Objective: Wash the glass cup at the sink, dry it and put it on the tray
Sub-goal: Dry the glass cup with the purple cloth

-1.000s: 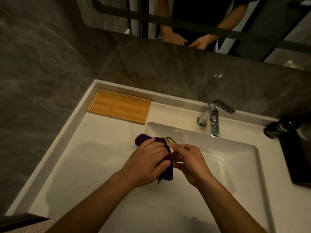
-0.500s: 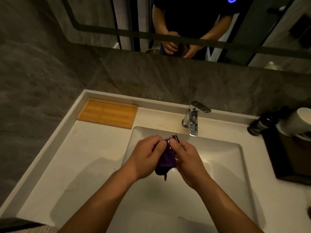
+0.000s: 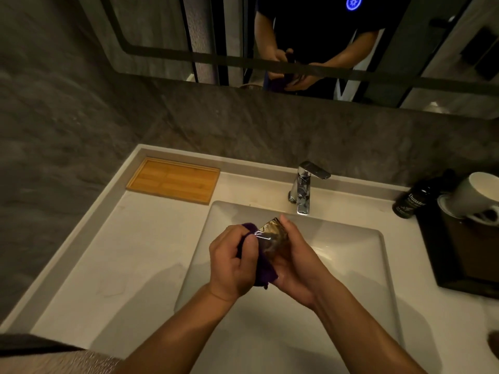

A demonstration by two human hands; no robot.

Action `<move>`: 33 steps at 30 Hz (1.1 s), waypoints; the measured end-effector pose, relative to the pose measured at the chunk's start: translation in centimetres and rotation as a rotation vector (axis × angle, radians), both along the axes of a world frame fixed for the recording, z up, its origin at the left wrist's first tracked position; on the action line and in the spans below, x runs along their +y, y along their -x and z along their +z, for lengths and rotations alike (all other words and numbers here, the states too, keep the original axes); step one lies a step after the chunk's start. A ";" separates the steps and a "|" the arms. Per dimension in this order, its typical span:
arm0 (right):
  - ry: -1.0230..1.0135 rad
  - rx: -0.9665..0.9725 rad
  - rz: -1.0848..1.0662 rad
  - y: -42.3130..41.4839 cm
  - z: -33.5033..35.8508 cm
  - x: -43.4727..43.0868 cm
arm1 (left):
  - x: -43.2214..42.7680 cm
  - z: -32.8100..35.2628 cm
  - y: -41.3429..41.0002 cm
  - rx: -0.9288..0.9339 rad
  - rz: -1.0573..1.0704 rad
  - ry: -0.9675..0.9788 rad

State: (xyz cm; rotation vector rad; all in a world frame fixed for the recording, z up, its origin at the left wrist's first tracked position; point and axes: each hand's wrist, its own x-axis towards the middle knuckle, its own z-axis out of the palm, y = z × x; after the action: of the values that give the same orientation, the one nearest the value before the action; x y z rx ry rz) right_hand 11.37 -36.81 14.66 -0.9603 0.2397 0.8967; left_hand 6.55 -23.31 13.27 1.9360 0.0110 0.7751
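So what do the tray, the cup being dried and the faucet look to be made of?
Tray: bamboo or light wood by its look, matte, with visible strips and grain.
Cup: clear glass; skin shows through it and highlights glint off it.
Faucet: polished metal, probably chromed, with mirror-like reflections.

Left hand (image 3: 232,261) fisted, right hand (image 3: 294,265) cupped, both grips closed, forearms converging.

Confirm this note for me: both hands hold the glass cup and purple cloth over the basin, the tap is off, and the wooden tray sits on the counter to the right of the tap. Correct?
Not quite. The wooden tray sits to the left of the tap, at the counter's back corner, as the head view shows. The rest holds: the left hand grips the purple cloth, the right hand the glass cup, over the basin, no water running.
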 end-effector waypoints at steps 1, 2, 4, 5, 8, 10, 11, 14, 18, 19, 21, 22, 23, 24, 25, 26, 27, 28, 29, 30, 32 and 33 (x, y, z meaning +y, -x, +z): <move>0.056 -0.086 0.012 -0.2 -0.1 -0.3 | 0.1 0.2 -0.2 0.063 -0.003 -0.027; 0.132 -0.193 0.020 -0.3 0.0 -0.6 | 0.3 0.4 -0.4 0.132 -0.005 -0.085; 0.231 -0.367 0.049 -0.3 0.3 -0.9 | 0.4 0.9 -1.0 0.232 -0.031 -0.216; 0.239 -0.392 0.055 -0.3 0.3 -0.8 | 0.3 1.1 -1.2 0.244 -0.046 -0.240; 0.168 -0.280 -0.025 -0.1 0.1 -0.5 | -0.5 1.9 -1.2 0.163 -0.032 -0.167; 0.031 -0.073 -0.060 0.0 0.2 -0.4 | -1.3 1.7 -0.8 0.049 0.016 -0.055; -0.033 0.014 -0.063 0.0 0.1 -0.4 | -1.7 1.4 -0.6 0.011 0.041 -0.014; -0.017 0.017 -0.055 -0.3 -0.5 -0.6 | -2.0 0.7 -0.6 0.058 0.040 0.051; 0.211 -0.273 -0.011 -1.0 -0.3 -1.4 | -0.8 0.7 -1.8 0.241 -0.071 -0.097; 0.206 -0.289 -0.004 -1.0 -0.3 -1.3 | -0.6 0.8 -2.1 0.258 -0.094 -0.117; 0.155 -0.249 -0.042 -0.8 -0.5 -1.1 | -0.6 1.1 -2.5 0.219 -0.083 -0.119; 0.114 -0.189 -0.073 -0.7 -0.6 -0.9 | -0.8 1.1 -2.5 0.167 -0.050 -0.100; 0.057 -0.104 -0.093 -0.6 -0.7 -0.8 | -1.2 0.9 -2.3 0.105 -0.013 -0.058; -0.006 -0.024 -0.090 -0.6 -0.8 -0.7 | -1.6 0.7 -2.0 0.047 0.018 0.000; -0.052 0.039 -0.079 -0.5 -0.8 -0.7 | -1.9 0.5 -1.7 0.013 0.037 0.050; -0.067 0.069 -0.072 -0.4 -1.0 -0.7 | -2.0 0.2 -1.5 0.010 0.042 0.078; -0.050 0.064 -0.063 -0.5 -1.2 -0.9 | -1.9 0.1 -1.4 0.038 0.031 0.086; 0.002 0.013 -0.052 -0.7 -1.4 -1.1 | -1.6 0.0 -1.5 0.089 0.007 0.074; 0.081 -0.077 -0.035 -0.9 -1.4 -1.2 | -1.2 0.0 -1.6 0.150 -0.025 0.033; 0.177 -0.191 -0.012 -1.0 -1.2 -1.3 | -0.8 0.1 -1.8 0.203 -0.059 -0.041; 0.276 -0.343 0.032 -1.0 -0.8 -1.2 | -0.4 0.3 -2.4 0.249 -0.109 -0.177; 0.265 -0.339 0.024 -0.9 -0.8 -0.9 | -0.3 0.4 -2.5 0.237 -0.107 -0.191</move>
State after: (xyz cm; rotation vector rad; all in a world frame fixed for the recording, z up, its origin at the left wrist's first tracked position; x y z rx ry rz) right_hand 12.27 -37.76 13.89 -1.3459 0.0567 0.7196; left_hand 9.08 -23.65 13.67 2.1820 -0.0238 0.4870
